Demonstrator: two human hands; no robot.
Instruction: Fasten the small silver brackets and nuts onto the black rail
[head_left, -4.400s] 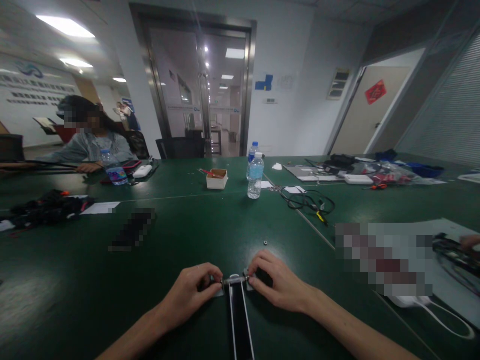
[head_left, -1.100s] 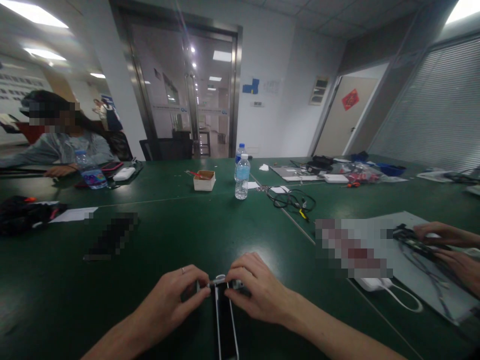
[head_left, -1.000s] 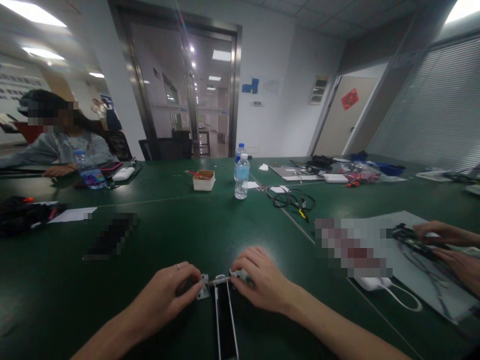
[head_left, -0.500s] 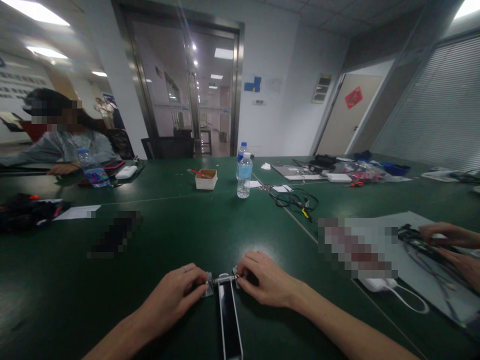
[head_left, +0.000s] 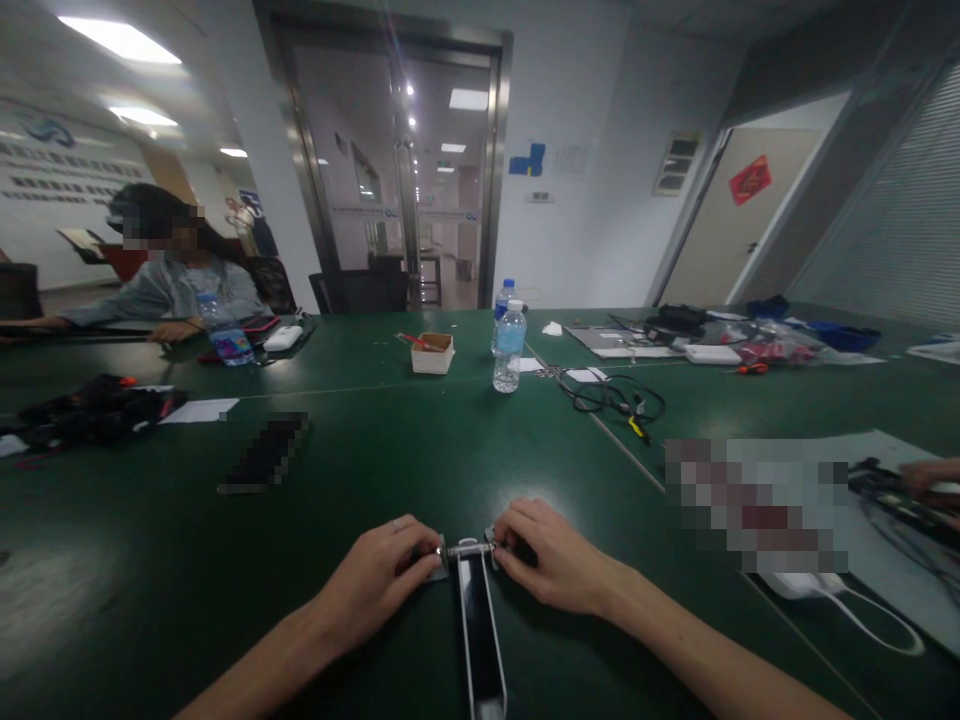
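On the green table before me lies a long, narrow, white-edged frame (head_left: pixel 501 685) with a dark inner surface, its length running toward me. Across its far end sits a short metal rod (head_left: pixel 469 549). My left hand (head_left: pixel 375 575) is closed in a pinch at the rod's left end, against a small metal bracket (head_left: pixel 442 572). At the right end, the thumb and fingers of my right hand (head_left: pixel 559 560) pinch near a second small bracket (head_left: pixel 489 534), mostly covered by the fingers. The exact parts between my fingertips are partly hidden.
Two water bottles (head_left: pixel 509 350) and a small box (head_left: pixel 433 357) stand farther back. A black cable (head_left: pixel 600 400) lies right of them. At far right, a co-worker's hand (head_left: pixel 930 478) touches wiring on a grey board (head_left: pixel 892 540). Another person (head_left: pixel 187 265) sits at left.
My view has turned slightly left, so the scene sits farther right in the picture. Both hands keep their pinch at the rod's ends. Less of the co-worker's hands shows at right.
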